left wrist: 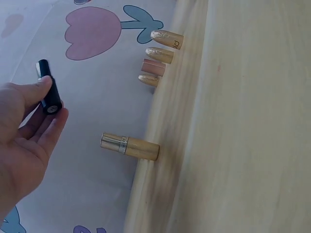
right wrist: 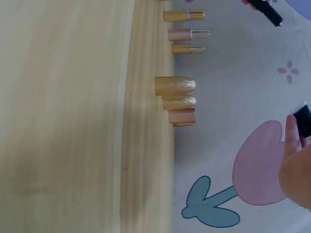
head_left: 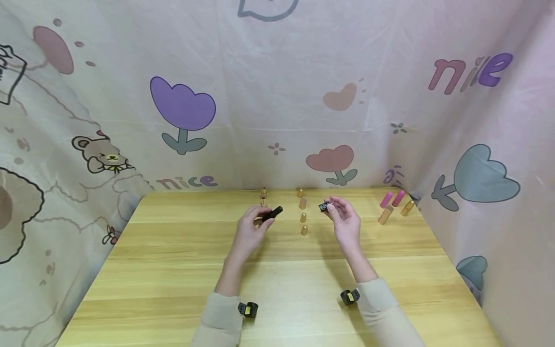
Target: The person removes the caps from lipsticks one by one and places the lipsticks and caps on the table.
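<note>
My left hand (head_left: 250, 229) grips a slim black lipstick tube (head_left: 272, 214) between thumb and fingers, tilted above the table. In the left wrist view the same black tube shows one round end toward the camera. Across from it, my right hand (head_left: 346, 224) pinches a short black cap (head_left: 323, 207) with a pale pattern on its end. The two black pieces are apart, with a gap between the hands. Between them stands a row of lipstick caps, a gold cap (head_left: 304, 230) nearest and a rose-coloured cap (head_left: 303, 204) further back. An uncapped gold lipstick tube (left wrist: 131, 146) stands near my left hand.
A rose lipstick tube (right wrist: 180, 34) stands between gold ones in the left row. At the table's back right are a pink lipstick (head_left: 386, 199), another pink one, a tan lipstick (head_left: 385, 215) and a gold lipstick (head_left: 407, 208). A printed curtain (head_left: 260, 159) hangs behind the wooden table (head_left: 165, 270).
</note>
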`<state>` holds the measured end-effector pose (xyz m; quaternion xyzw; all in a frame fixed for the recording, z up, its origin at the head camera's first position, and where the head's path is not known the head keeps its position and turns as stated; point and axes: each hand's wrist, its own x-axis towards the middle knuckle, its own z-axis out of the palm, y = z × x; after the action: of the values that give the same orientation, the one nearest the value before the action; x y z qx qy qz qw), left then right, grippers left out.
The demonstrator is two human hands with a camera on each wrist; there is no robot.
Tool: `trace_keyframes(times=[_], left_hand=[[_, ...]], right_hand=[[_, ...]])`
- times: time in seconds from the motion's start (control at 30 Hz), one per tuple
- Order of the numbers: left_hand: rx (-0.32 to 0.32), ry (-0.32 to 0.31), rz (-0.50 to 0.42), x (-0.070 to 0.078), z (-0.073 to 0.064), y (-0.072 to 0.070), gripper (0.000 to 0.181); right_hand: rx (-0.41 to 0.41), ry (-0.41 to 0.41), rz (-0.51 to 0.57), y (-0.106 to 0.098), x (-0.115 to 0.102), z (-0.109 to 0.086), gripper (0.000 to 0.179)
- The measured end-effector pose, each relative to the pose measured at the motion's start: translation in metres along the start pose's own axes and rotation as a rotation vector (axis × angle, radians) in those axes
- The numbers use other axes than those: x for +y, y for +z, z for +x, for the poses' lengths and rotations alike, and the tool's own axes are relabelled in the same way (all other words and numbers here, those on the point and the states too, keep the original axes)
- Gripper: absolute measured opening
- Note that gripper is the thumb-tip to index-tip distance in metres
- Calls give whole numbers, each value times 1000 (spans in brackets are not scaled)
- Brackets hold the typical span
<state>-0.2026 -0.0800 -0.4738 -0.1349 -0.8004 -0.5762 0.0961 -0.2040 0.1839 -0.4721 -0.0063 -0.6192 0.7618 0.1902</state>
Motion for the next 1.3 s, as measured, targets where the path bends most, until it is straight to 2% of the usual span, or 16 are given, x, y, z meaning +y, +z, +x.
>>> trace_keyframes(times=[0.2,0.4,0.63,0.77,1.03,1.3], left_hand=[[92,14,-71,-4,-3,-1,31],[114,-12,-114,-6,-7,-7,32],[93,-29,-81,-8,-14,-17,34],[65,-59,-52,-11,-17,-22,33],[19,-84,-18,-15,-23,-26,31],[-35,-178,143,-19,-27,-29,31]], right_hand=[[-34,-57,-120,0,-2,-4,32],[-122,-114,-235,0,-2,-10,31],[-246,-142,-393,-2,1,-17,28],[-325,-145,-477,-3,6,-20,27],[-457,-90,-622,-4,11,-25,28],[-558,-67,-703,-5,20,-27,28]])
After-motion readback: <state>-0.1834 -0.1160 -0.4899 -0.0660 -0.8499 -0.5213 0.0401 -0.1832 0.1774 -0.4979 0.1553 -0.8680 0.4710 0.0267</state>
